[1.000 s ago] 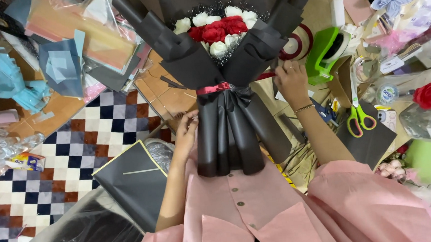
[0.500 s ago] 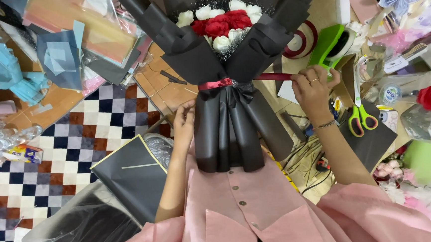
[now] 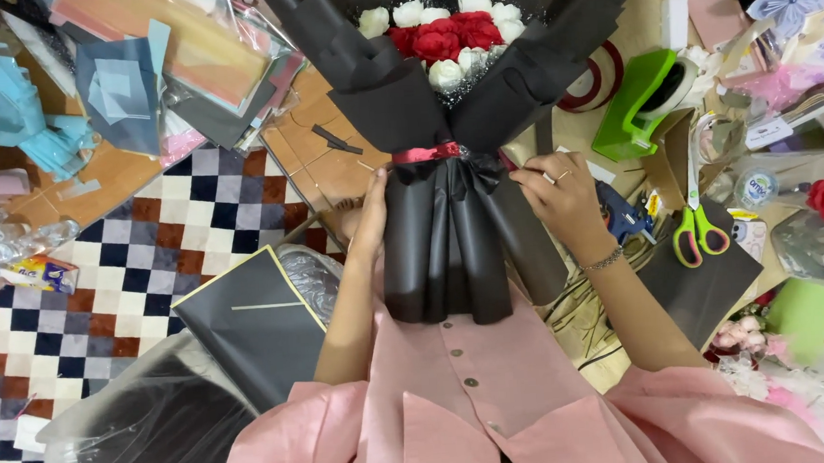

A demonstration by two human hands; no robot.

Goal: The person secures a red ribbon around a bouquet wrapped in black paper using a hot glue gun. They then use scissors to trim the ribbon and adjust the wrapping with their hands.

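Cluttered checkered floor lies around; the bouquet (image 3: 441, 163) stands upright before the person. Left hand (image 3: 370, 220) steadies its black wrap, its grip flat and loose; right hand (image 3: 562, 194) pinches the red ribbon (image 3: 423, 153), which should be pulled evenly.

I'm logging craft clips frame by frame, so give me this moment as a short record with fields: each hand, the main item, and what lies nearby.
left hand: flat against the left side of the bouquet's black wrap, just below the tie
right hand: fingers pinching at the right end of the red ribbon
bouquet: red and white roses in black paper, upright against the person's pink shirt
nearby: scissors, green tape dispenser, glue gun
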